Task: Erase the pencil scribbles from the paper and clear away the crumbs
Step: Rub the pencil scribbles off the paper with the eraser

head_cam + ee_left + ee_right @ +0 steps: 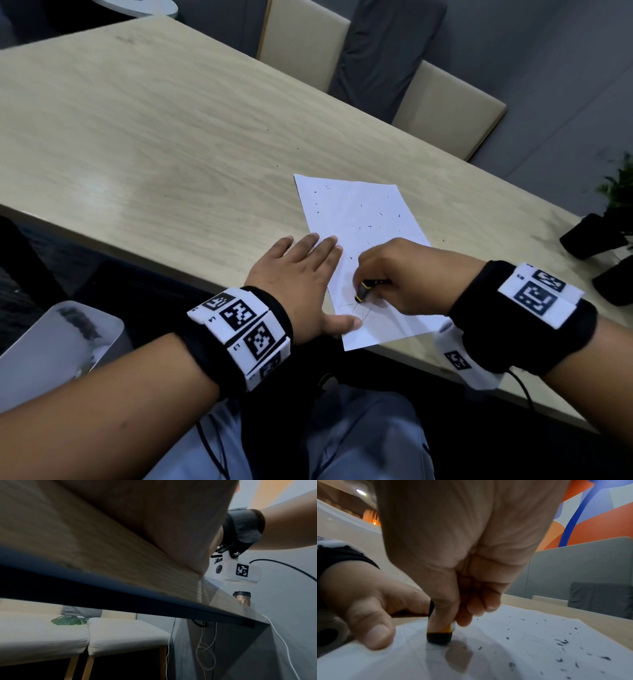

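Note:
A white sheet of paper lies near the table's front edge, dotted with dark eraser crumbs. Faint pencil lines remain at its near end. My right hand grips a black eraser with a yellow sleeve and presses its tip on those lines. In the right wrist view the eraser stands upright on the paper, crumbs to its right. My left hand lies flat, fingers straight, holding down the sheet's left edge; its thumb presses the paper.
The pale wooden table stretches left and back. Dark objects and a green plant sit at the right. Cushioned chairs stand behind the table. A white bin stands at my lower left. A cup stands on the table's far end.

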{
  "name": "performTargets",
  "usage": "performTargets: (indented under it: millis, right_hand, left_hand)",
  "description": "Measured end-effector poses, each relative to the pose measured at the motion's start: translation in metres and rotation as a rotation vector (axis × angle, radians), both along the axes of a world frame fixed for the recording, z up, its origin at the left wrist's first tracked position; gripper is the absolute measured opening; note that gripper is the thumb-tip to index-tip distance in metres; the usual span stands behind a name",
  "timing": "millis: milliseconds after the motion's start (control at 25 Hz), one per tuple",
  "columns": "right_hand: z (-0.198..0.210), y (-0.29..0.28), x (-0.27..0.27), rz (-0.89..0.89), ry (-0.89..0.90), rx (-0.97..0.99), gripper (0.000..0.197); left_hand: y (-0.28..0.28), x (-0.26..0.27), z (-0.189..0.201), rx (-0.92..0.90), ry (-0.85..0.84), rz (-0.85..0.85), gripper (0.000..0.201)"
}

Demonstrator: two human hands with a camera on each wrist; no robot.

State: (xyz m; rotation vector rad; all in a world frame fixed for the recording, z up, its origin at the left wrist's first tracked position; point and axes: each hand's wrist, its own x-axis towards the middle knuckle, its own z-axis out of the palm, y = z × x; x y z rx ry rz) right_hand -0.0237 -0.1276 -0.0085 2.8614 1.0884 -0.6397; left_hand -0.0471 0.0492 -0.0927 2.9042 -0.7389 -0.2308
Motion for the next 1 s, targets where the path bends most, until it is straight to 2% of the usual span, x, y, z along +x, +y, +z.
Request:
performTargets:
  millis: [80, 240, 440, 600, 800, 1000]
  right_hand:
    - [0.001, -0.002, 0.0, -0.041, 0.004, -0.024, 0.018]
    - [-0.008, -0.001, 0.001, -0.102, -0.113, 0.14, 0.012]
    - [0.0, -0.013, -0.004, -0.145, 0.019, 0.004, 0.017]
    - [-0.008, -0.008, 0.001, -0.218, -0.132, 0.112, 0.012]
    - [0.0, -0.019, -0.013, -0.225, 0.046, 0.021, 0.016]
    - [-0.004, 0.002, -0.001, -0.246, -0.1, 0.184, 0.011]
  left_hand:
    - [0.001, -0.001, 0.0, -0.005, 0.004, 0.002, 0.107]
    - [0.001, 0.0, -0.001, -0.001, -0.006, 0.001, 0.107]
    - [0.0, -0.001, 0.001, -0.003, -0.001, 0.008, 0.106]
    - [0.0, 0.0, -0.001, 0.001, -0.013, 0.009, 0.107]
    - [0.001, 0.0, -0.001, -0.003, -0.003, 0.005, 0.107]
    - [0.001, -0.001, -0.002, -0.018, -0.022, 0.023, 0.108]
